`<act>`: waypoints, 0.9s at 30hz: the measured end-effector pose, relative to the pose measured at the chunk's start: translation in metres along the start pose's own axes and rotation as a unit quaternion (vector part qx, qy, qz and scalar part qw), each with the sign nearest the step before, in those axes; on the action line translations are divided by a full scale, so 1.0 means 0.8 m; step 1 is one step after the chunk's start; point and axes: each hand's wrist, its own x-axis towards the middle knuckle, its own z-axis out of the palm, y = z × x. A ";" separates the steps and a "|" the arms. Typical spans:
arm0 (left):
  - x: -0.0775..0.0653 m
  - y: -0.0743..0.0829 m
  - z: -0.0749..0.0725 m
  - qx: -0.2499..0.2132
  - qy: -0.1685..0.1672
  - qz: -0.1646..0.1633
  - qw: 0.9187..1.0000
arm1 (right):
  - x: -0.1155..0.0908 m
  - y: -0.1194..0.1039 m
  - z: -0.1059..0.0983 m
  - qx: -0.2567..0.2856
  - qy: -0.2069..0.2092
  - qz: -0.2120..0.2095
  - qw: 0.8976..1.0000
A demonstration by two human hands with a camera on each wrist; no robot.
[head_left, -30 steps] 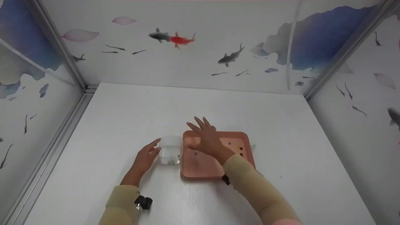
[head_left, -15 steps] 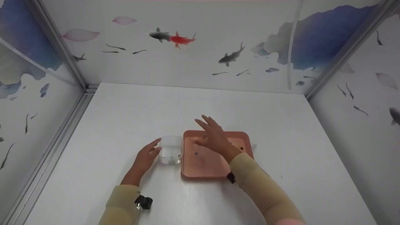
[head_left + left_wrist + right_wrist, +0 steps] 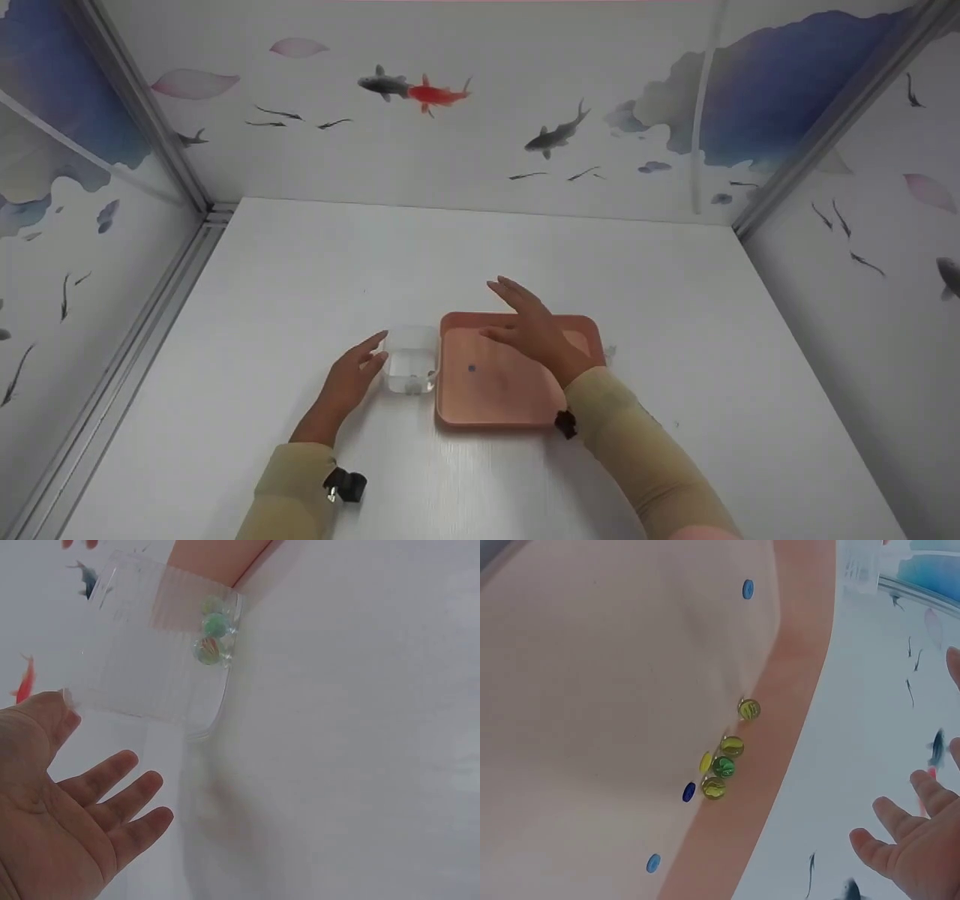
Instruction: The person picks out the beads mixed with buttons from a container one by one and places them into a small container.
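Observation:
My left hand (image 3: 352, 381) is beside a clear plastic container (image 3: 410, 367), fingers loosely spread. In the left wrist view a fingertip touches the container's edge, and glass marbles (image 3: 215, 625), greenish and one with a reddish swirl, lie inside. My right hand (image 3: 536, 330) hovers over the pinkish-orange tray (image 3: 487, 405), fingers extended and holding nothing. In the right wrist view several glass marbles (image 3: 724, 766), yellow and green, lie along the tray's wall. Near them are a yellow button (image 3: 706, 762), a dark blue button (image 3: 688, 791) and light blue buttons (image 3: 748, 589).
The container stands right against the tray's left side on a white table (image 3: 300, 255). A small clear object (image 3: 610, 351) lies just past the tray's right edge. Printed fish panels (image 3: 480, 150) wall in the table at the back and both sides.
My right hand has moved rightward across the tray, and its wrist now covers the small pieces seen earlier at the tray's right. My left hand and the container have stayed put.

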 end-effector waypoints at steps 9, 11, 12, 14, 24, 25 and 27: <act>0.001 0.003 0.000 0.005 -0.003 -0.017 1.000 | -0.003 0.014 -0.001 0.038 0.023 0.008 0.999; 0.001 0.003 0.000 0.006 -0.003 -0.019 1.000 | -0.004 0.016 -0.001 0.051 0.030 0.017 0.998; 0.001 0.004 0.000 0.007 -0.003 -0.018 1.000 | -0.005 0.017 -0.001 0.062 0.032 0.022 0.997; 0.001 0.003 0.000 0.006 -0.004 -0.017 1.000 | -0.007 0.018 -0.002 0.080 0.034 0.039 0.995; 0.000 0.002 0.000 -0.002 -0.002 -0.008 1.000 | -0.010 0.025 -0.005 0.148 0.023 0.125 0.981; 0.000 0.001 0.000 -0.004 -0.002 -0.008 1.000 | -0.009 0.026 -0.005 0.156 0.024 0.133 0.978; 0.000 0.001 0.000 -0.005 -0.003 -0.009 1.000 | -0.008 0.029 -0.006 0.168 0.026 0.142 0.975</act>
